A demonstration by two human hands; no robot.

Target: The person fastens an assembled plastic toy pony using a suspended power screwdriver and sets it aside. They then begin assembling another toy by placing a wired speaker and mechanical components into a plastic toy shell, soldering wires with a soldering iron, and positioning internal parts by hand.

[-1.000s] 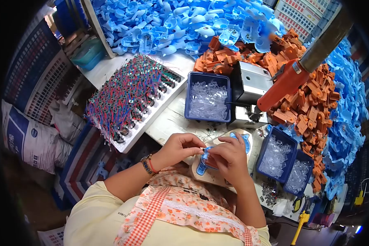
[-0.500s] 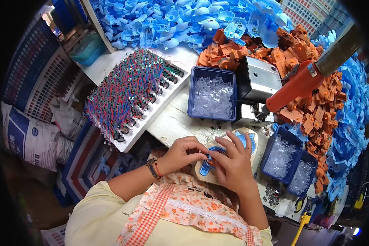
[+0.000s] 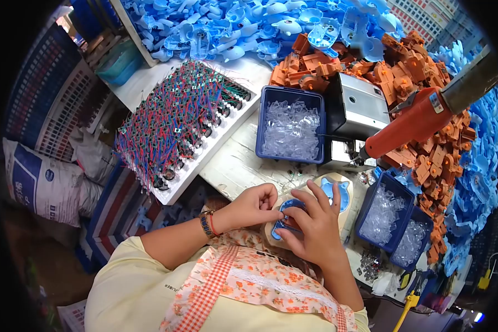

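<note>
My left hand (image 3: pixel 250 207) is closed, thumb and forefinger pinched at the edge of a blue plastic shell half (image 3: pixel 291 204); whatever is in the pinch is too small to make out. The shell lies in a pale fixture block (image 3: pixel 269 230). Over it is my right hand (image 3: pixel 318 228), its fingers apart, the forefinger close to the left fingertips and the thumb low on the shell. That hand hides part of the shell's inside. A second blue shell half (image 3: pixel 343 197) sits in the fixture just beyond the right fingers.
A white tray (image 3: pixel 198 165) of wired parts stands left. Blue bins (image 3: pixel 258 149) hold clear plastic pieces (image 3: pixel 291 130). A red electric screwdriver (image 3: pixel 406 130) hangs at right beside a metal box (image 3: pixel 365 105). Orange housings (image 3: pixel 426 160) and blue shells (image 3: pixel 232 27) are heaped behind.
My right thumb has moved away from its forefinger, down onto the shell. My left hand has drawn slightly back, fingers more curled. The view has shifted slightly.
</note>
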